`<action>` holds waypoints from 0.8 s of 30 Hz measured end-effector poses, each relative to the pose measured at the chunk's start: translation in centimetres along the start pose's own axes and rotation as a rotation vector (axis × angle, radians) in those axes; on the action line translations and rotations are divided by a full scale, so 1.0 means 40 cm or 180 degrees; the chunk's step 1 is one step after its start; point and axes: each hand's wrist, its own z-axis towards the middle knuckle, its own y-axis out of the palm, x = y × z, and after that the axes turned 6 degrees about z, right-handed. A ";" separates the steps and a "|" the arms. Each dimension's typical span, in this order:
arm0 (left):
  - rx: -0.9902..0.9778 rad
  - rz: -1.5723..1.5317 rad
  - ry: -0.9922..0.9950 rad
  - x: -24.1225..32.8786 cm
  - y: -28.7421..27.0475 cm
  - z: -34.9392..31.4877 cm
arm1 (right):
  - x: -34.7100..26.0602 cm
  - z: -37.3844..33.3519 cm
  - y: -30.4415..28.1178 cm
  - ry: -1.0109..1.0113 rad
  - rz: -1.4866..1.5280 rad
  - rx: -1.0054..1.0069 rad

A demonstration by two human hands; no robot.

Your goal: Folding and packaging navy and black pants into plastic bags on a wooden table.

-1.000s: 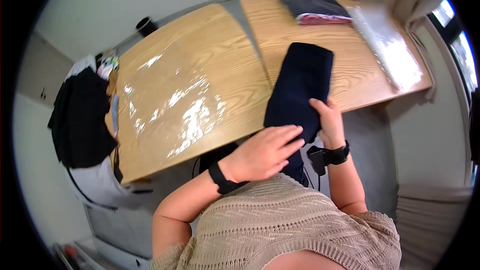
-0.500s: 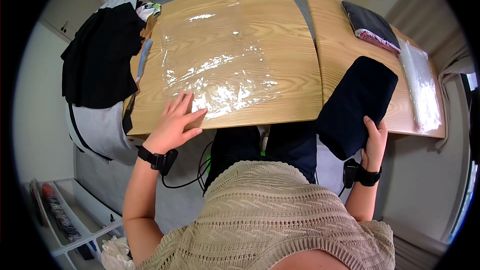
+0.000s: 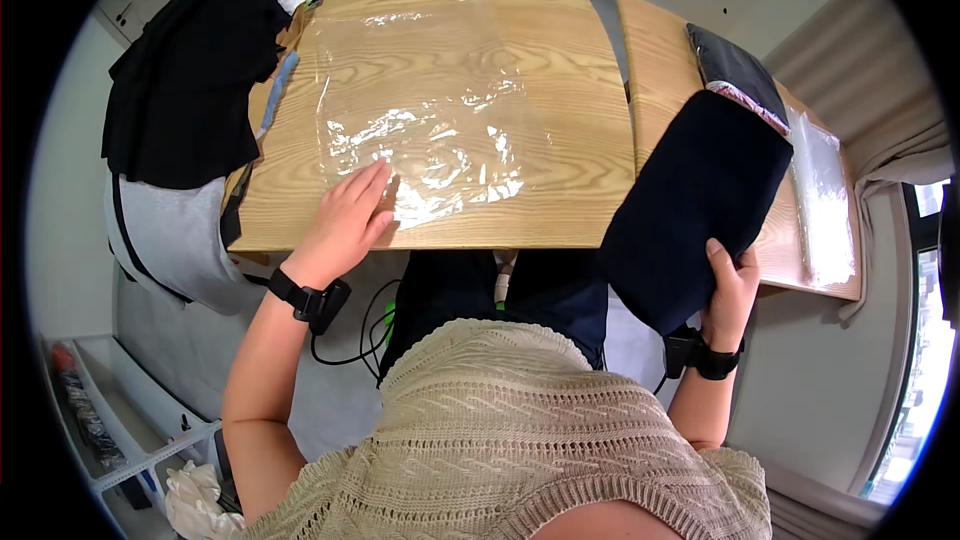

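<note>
Right hand (image 3: 732, 290) closed: by it a folded, dark navy cloth garment (image 3: 695, 210) is gripped at its lower right edge, thumb uppermost, and is held tilted before the near edge of a pale wooden right-hand table (image 3: 655, 70). Left hand (image 3: 345, 220) is extended flat, fingers together, and is laid over the lower left part of a clear, glossy plastic bag (image 3: 440, 125), spread on a wooden left-hand table (image 3: 575, 70). Farther left, a black cloth garment (image 3: 190, 90) is draped above light grey fabric (image 3: 180, 230).
</note>
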 end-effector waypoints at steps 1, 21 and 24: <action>0.0010 -0.0011 0.0014 0.011 -0.004 0.014 | -0.008 -0.006 0.012 -0.0016 -0.0010 0.0008; 0.1115 -0.0434 0.0969 0.205 -0.055 0.162 | -0.020 0.012 0.161 -0.0968 -0.2337 -0.3403; 0.0630 -0.0171 0.0972 0.223 -0.068 0.138 | -0.009 0.035 0.152 -0.0848 -0.2289 -0.3135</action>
